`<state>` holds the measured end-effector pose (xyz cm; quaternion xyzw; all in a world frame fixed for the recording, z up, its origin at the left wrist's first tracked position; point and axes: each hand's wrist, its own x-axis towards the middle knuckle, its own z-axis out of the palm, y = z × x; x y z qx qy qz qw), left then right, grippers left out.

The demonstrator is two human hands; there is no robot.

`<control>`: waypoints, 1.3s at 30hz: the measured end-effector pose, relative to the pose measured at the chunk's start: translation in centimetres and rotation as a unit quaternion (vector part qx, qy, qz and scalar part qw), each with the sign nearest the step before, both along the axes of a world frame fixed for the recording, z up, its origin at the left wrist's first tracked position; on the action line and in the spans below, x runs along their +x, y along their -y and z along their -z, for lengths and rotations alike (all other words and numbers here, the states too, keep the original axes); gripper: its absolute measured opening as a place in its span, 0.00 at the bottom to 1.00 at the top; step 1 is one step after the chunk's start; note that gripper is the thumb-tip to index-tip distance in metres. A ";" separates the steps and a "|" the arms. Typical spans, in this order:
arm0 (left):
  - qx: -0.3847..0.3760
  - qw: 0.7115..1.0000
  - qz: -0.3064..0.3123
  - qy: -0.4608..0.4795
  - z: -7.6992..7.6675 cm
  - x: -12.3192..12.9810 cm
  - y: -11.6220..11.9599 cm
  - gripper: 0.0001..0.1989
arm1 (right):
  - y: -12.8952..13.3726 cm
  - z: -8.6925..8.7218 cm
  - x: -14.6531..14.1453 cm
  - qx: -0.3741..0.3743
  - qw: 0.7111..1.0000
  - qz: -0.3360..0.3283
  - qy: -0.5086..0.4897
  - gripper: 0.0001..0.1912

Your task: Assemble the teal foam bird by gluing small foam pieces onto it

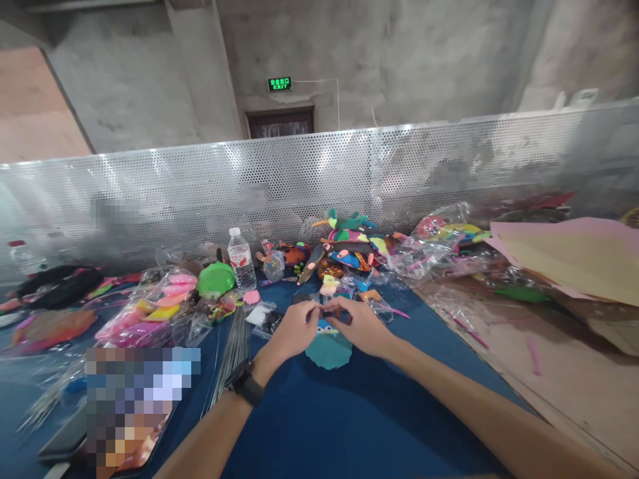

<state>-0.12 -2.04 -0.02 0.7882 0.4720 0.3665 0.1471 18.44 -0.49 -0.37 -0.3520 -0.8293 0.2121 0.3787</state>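
Observation:
My left hand (pixel 298 327), with a dark watch (pixel 245 384) on the wrist, is closed in a pinch. Facing it, my right hand (pixel 363 326) pinches too, and the fingertips of both almost meet. What they hold between them is too small to make out. Just below the fingers lies a flat teal piece with a wavy edge (pixel 328 352), which looks like modelling clay. A blue part with two small white eyes (pixel 327 330) sits at its upper end, partly covered by my fingers. Beyond the hands is a pale yellow and pink lump (pixel 329 285).
A water bottle (pixel 242 259) stands behind a bundle of thin wires (pixel 234 352). Bagged bright clay (pixel 160 303) and a blurred-out screen (pixel 142 406) lie left. Colourful clay figures (pixel 349 246) pile up against the perforated metal panel (pixel 319 173). Paper sheets (pixel 569 256) are at right.

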 end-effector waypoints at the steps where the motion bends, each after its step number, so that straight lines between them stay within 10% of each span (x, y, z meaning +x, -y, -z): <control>1: -0.010 1.000 0.019 0.016 -0.1 0.2 0.1 0.16 | 0.0 0.0 0.1 0.005 1.000 -0.003 0.001 0.09; 30: -0.188 0.961 0.084 0.184 -0.5 0.1 0.0 0.22 | -0.4 -0.3 0.9 0.163 0.984 0.019 0.065 0.09; 35: -0.155 0.975 0.043 0.153 -0.3 0.1 -0.5 0.17 | -0.1 -0.4 0.8 0.153 0.985 0.032 0.079 0.10; 39: -0.048 0.991 -0.103 0.070 -0.1 -1.2 -1.3 0.15 | 0.1 -0.9 0.9 0.106 0.992 0.047 0.055 0.10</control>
